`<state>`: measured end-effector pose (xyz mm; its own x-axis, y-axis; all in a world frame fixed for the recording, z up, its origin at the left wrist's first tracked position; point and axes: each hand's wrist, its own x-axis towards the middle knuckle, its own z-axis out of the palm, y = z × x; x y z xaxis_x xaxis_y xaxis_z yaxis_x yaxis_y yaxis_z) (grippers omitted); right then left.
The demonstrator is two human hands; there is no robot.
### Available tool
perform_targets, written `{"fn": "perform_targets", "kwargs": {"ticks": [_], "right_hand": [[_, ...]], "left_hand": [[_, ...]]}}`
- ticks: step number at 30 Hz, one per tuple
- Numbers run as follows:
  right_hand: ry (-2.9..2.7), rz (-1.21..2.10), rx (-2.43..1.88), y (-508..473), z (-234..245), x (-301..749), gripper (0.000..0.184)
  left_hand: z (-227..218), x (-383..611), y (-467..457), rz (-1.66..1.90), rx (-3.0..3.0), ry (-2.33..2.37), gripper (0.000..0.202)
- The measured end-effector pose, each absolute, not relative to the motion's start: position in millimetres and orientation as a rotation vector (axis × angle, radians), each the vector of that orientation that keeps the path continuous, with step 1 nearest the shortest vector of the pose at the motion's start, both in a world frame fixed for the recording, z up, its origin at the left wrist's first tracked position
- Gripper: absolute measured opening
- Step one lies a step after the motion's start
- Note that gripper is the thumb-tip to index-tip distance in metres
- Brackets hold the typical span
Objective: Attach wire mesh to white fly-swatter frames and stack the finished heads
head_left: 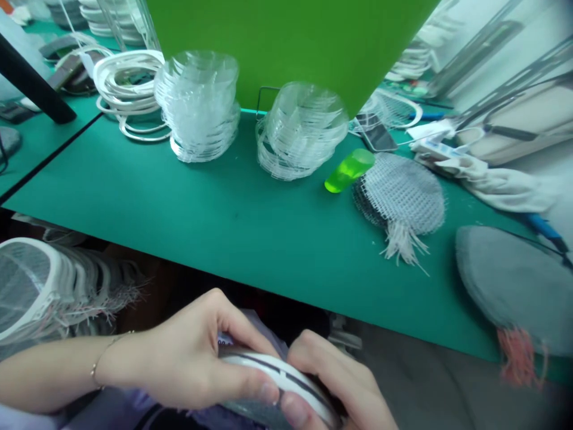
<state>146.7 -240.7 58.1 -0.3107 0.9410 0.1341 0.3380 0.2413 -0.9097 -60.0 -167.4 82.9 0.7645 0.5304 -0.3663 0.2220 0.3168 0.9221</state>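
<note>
In front of my body, below the table's front edge, I hold a white rounded frame point(304, 387) with dark slots along its rim and grey mesh showing underneath. My left hand point(192, 358) grips its left part, thumb pressed on the rim and fingers behind. The right hand point(342, 379) is closed round the other side, its thumb almost meeting the left thumb. Much of the frame's lower part is hidden by my hands. Closest on the table are a round stack of metal mesh point(407, 191) with a wire tuft and a grey mesh stack point(514, 286) with reddish wires.
Two piles of clear plastic discs, a left one point(201, 107) and a right one point(304, 131), stand before a green panel point(286, 48). Nearby are white rings point(128, 80), a green cylinder point(349, 171) and a phone point(378, 134). White mesh frames point(58, 280) stand lower left.
</note>
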Motion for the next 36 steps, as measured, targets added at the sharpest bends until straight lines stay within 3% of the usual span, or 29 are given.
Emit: {"fn": "perform_targets", "kwargs": {"ticks": [12,17,20,28,36], "right_hand": [[-1.622,1.105,-1.329,-250.4,44.9,137.9,0.025],[-1.64,0.621,-1.385,-268.0,27.4,136.2,0.004],[-1.683,0.309,-1.401,-274.8,22.8,138.2,0.022],[-1.754,0.177,-1.282,-274.9,14.2,132.8,0.011],[-1.841,0.145,-1.235,-278.7,12.2,134.7,0.019]], "left_hand": [[57.9,-51.5,-173.0,0.146,0.863,0.732,0.027],[53.1,-50.4,-171.8,0.194,0.887,0.712,0.024],[50.3,-51.1,-169.8,0.197,0.905,0.683,0.021],[43.8,-48.6,-173.4,0.143,0.857,0.78,0.029],[42.6,-41.9,-176.4,0.096,0.883,0.825,0.036]]}}
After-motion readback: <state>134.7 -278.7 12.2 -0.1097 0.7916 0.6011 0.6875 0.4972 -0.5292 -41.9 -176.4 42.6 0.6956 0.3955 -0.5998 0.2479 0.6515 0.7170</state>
